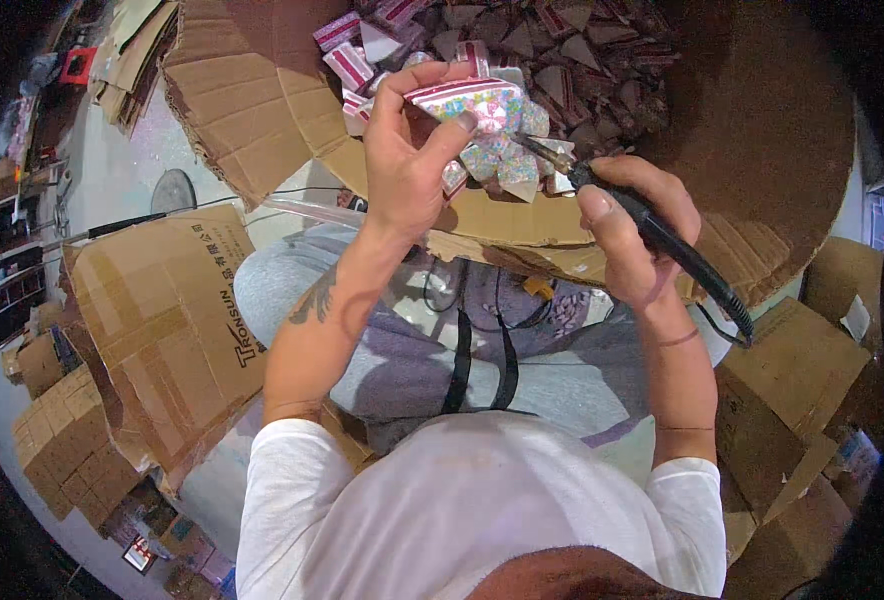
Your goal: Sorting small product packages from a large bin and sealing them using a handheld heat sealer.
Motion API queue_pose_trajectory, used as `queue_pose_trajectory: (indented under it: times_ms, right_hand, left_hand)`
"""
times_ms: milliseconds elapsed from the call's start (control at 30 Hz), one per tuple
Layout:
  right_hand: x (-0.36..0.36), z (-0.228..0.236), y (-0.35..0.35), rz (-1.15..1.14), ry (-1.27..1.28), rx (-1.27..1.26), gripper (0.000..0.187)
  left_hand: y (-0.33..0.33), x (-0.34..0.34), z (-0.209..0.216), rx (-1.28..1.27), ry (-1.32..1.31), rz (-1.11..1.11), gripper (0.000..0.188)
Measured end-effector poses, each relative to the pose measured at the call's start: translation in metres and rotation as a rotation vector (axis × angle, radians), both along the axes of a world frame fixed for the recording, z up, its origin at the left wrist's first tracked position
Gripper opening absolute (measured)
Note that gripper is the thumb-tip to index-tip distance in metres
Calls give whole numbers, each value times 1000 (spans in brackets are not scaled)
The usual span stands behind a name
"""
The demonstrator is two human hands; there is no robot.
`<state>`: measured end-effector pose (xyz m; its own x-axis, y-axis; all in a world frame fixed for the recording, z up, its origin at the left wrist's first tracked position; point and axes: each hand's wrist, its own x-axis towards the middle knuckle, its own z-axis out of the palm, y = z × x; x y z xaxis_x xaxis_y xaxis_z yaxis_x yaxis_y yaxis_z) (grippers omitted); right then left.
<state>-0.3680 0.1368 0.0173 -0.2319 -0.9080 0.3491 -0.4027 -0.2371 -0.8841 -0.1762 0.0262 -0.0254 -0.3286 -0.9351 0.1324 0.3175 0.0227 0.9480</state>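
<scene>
My left hand (414, 165) is closed on a wedge-shaped cake-slice piece (477, 100), white with dark red stripes along its side and pastel speckles on its face. In my right hand (642, 220) is a soldering iron (652, 225) with a black handle, a cord at its rear and a slim metal front. The iron's tip points left and lies at or close to the piece's right end; contact cannot be made out. Beneath both hands, many similar cake-slice pieces (352, 65) are heaped in a large cardboard box (762, 150). Those deeper in are in shadow.
The box's near flap (532, 218) lies between my hands and my lap. Another printed cardboard box (162, 310) stands at my left, and more cardboard (782, 370) at my right. Flattened cardboard (127, 60) leans at the far left. Thin cables (492, 290) hang below the flap.
</scene>
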Motion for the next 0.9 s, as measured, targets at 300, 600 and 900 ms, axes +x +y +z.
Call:
queue_pose_trajectory:
  times_ms: [300, 600, 900]
  right_hand:
    - [1, 0, -3, -4, -19, 0, 26]
    - [2, -1, -3, -16, -30, 10, 27]
    - [3, 2, -5, 4, -21, 34, 26]
  left_hand:
    - [0, 0, 0, -15, -8, 27, 42]
    - [6, -2, 12, 10, -37, 7, 43]
    - [5, -4, 12, 9, 14, 24, 42]
